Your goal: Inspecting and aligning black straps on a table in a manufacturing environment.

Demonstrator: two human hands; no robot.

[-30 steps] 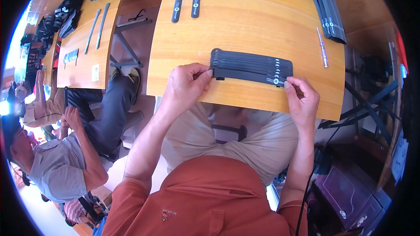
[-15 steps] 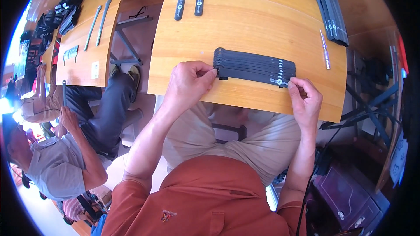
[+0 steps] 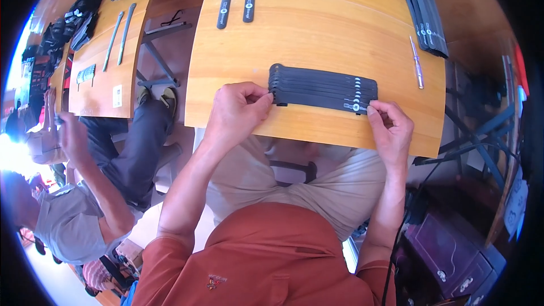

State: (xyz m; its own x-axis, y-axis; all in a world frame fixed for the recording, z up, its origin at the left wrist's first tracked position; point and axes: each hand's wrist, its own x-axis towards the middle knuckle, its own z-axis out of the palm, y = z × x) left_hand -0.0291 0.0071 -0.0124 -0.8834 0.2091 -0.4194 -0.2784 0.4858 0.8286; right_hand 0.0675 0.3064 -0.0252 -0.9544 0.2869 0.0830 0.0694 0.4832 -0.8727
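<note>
Several dark grey storage straps (image 3: 320,82) lie overlapped in a fanned row near the front of the wooden table (image 3: 317,28), each with a small round pale mark toward its right end. My left hand (image 3: 241,110) is closed, its thumb and fingertips pinching the left end of the nearest strap. At the opposite end, my right hand (image 3: 392,127) pinches the same strap between thumb and forefinger. Small dark tabs stick out below the row near both ends. Fingertips partly hide the strap's two ends.
Two loose straps (image 3: 249,0) lie at the table's far left. A screwdriver (image 3: 417,65) with a clear handle rests at the right, nearer than a strap bundle (image 3: 424,20). On the left, a co-worker (image 3: 79,215) sits by another table (image 3: 102,93). A purple cabinet (image 3: 447,249) stands low right.
My view has shifted slightly, moving the table a little left in the picture. Both hands keep their pinch on the strap ends. The co-worker's raised hand has moved up and left.
</note>
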